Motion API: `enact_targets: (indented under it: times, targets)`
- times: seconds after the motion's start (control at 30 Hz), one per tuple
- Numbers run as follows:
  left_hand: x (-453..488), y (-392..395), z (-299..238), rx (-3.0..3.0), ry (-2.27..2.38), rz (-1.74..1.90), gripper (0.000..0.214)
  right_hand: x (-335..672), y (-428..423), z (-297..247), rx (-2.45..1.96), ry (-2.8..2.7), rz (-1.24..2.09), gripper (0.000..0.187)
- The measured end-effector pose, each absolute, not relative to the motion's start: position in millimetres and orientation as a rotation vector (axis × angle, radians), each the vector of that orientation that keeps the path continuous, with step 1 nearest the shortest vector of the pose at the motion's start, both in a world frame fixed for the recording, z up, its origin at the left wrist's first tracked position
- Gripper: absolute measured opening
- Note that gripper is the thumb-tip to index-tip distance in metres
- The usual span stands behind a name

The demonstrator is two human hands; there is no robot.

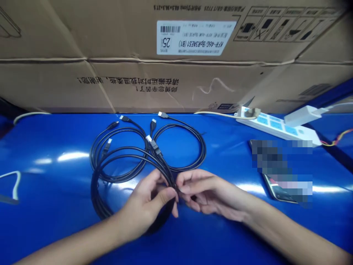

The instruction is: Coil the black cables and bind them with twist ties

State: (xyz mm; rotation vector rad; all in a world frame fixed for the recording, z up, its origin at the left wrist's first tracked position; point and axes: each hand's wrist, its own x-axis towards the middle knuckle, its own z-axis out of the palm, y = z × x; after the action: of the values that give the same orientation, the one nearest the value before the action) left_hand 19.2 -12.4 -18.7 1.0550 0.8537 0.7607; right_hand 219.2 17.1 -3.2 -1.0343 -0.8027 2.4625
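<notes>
My left hand [154, 202] is closed round a coiled black cable [95, 193], its thumb pressing the bundled strands at the coil's right side. The coil is raised and tilted above the blue table. At the same bundle, the fingers of my right hand [202, 189] are pinched together; what sits between the fingertips is too small to make out. A plug [155, 145] with a pale tip, apparently HDMI, sticks up from the held strands. Behind the held cable, two more black cable coils lie on the table, a left coil [118, 129] partly covered and a right coil [204, 147].
A large cardboard box [132, 88] forms a wall along the back of the blue table [55, 195]. To the right are a white power strip [275, 125] with a white adapter [303, 116], and a phone [278, 193] partly blurred out. A white bent object [15, 184] is at far left.
</notes>
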Motion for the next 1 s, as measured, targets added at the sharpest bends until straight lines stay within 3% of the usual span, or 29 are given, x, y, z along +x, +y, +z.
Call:
enact_targets:
  times: [0.07,0.17,0.4,0.5,0.73,0.83,1.0]
  targets:
    - [18,-11,-18,1.025,0.802,0.757,0.032,220,18,-5,-0.974,-0.656,2.567,0.027]
    - [14,-7,-18,1.016,0.79,0.812,0.03,219,20,-6,-0.942,-0.901,2.414,0.024]
    - [11,-2,-20,1.089,0.856,0.824,0.025,221,19,-15,-0.954,-1.794,1.225,0.009]
    - [12,-2,-21,1.054,0.871,0.805,0.03,223,16,-18,-0.797,-1.958,0.926,0.012]
    - [14,-1,-24,1.019,0.854,0.742,0.023,228,17,-20,-0.729,-2.182,0.608,0.017]
    - [14,-2,-25,0.957,0.832,0.701,0.035,229,18,-19,-0.737,-2.204,0.541,0.021]
    - [12,-3,-27,0.91,0.772,0.713,0.036,228,19,-20,-0.711,-2.274,0.524,0.016]
